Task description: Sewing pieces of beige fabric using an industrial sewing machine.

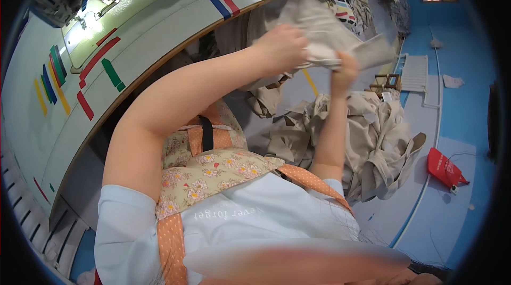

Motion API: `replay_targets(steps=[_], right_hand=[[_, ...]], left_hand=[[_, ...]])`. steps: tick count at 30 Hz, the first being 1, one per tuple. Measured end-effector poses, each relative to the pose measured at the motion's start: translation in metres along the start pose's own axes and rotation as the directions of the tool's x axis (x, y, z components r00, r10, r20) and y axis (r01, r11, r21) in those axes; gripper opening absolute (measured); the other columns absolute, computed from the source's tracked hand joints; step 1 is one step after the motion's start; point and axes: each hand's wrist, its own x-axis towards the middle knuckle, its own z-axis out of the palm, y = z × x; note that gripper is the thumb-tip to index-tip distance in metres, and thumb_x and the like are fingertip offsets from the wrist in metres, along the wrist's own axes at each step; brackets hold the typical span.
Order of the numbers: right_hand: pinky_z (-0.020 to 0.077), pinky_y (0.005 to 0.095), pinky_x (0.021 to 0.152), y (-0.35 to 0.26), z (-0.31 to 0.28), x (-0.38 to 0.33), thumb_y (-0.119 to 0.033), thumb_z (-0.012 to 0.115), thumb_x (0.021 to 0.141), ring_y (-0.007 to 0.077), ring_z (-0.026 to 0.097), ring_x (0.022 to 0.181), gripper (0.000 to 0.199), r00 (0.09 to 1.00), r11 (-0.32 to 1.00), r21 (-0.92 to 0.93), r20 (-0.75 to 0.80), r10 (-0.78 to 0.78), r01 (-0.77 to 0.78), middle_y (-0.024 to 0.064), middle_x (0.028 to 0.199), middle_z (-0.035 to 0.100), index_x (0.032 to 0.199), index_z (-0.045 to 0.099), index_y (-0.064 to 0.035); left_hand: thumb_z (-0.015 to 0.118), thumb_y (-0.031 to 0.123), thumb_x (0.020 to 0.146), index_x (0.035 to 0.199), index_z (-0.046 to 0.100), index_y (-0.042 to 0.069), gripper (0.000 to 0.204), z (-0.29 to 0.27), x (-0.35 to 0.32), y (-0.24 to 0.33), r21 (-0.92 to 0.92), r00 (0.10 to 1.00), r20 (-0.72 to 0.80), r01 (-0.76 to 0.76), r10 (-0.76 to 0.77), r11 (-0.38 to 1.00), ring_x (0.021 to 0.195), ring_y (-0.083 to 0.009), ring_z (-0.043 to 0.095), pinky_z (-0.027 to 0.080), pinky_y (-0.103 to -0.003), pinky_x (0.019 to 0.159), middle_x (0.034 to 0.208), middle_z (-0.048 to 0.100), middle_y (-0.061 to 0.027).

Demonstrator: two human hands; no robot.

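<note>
A piece of beige fabric [324,21] is held up in front of me, to the right of the worktable, and is somewhat blurred. My left hand [282,46] is closed on its left side, the fingers curled into the cloth. Lower and further right, my right hand [345,71] grips a folded edge of the same piece. A loose flap spreads out beyond the right hand. Whether the cloth is a whole garment or a cut panel I cannot tell. Below it lies a large heap of beige fabric [372,130], with my right forearm passing in front.
On my left stands a white worktable [175,24] with strips of coloured tape and a sewing machine [109,3]. More fabric [362,11] is piled at the far right. A small wooden stool [385,84], a white radiator [414,73] and a red bag [444,168] are along the blue wall.
</note>
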Motion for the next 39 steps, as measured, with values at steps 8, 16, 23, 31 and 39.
replay_targets(steps=[8,16,23,31,39], right_hand=[[0.0518,0.0462,0.092,-0.076,0.104,-0.079,-0.019,0.087,0.07,0.0405,0.063,0.108,0.06,0.616,0.911,0.018,0.742,0.263,-0.411,0.0197,0.116,0.067,0.123,0.062,-0.004],[0.0536,0.0341,0.067,-0.271,0.005,0.082,-0.006,0.075,0.08,0.0269,0.067,0.074,0.011,0.839,0.423,0.888,0.363,-0.406,-0.179,0.0122,0.084,0.07,0.091,0.073,-0.0027],[0.0527,0.0427,0.068,-0.488,0.027,0.156,-0.011,0.071,0.082,0.0309,0.065,0.079,0.013,0.636,-0.076,0.979,-0.18,-0.751,0.188,0.0095,0.084,0.065,0.096,0.071,-0.0089],[0.0524,0.0429,0.066,-0.597,0.038,0.162,-0.014,0.071,0.08,0.0293,0.065,0.077,0.006,0.583,-0.038,0.984,-0.134,-0.801,0.174,0.0074,0.076,0.064,0.081,0.067,-0.0092],[0.0522,0.0397,0.066,-0.595,0.041,0.173,-0.012,0.071,0.082,0.0271,0.065,0.079,0.01,0.549,-0.031,0.998,0.003,-0.836,-0.053,0.0065,0.08,0.064,0.092,0.072,-0.0112]], left_hand=[[0.064,0.008,0.081,0.106,0.069,0.004,0.026,-0.047,-0.184,0.023,-0.132,0.639,0.712,0.528,-0.29,0.839,0.117,-0.0316,0.058,0.05,-0.044,0.094,0.117,0.063,-0.0147],[0.066,0.008,0.09,0.091,0.071,0.002,0.008,-0.259,-0.279,0.011,-0.654,0.466,0.269,0.731,-0.843,0.195,0.088,-0.0263,0.067,0.052,-0.032,0.084,0.091,0.069,-0.0104],[0.065,0.008,0.088,0.112,0.066,0.004,0.025,-0.288,-0.393,-0.088,0.295,0.446,-0.407,0.89,-0.797,0.347,0.115,-0.0323,0.058,0.047,-0.041,0.1,0.12,0.062,-0.0131],[0.063,0.018,0.09,0.112,0.07,0.005,0.026,-0.353,-0.472,-0.264,0.332,0.195,-0.675,0.942,-0.712,-0.057,0.126,-0.0352,0.052,0.046,-0.045,0.105,0.133,0.057,-0.0164],[0.053,0.025,0.096,0.112,0.073,0.007,0.031,-0.414,-0.509,-0.41,0.376,-0.032,-0.672,0.847,-0.74,-0.377,0.133,-0.0331,0.047,0.045,-0.047,0.105,0.147,0.051,-0.0097]])
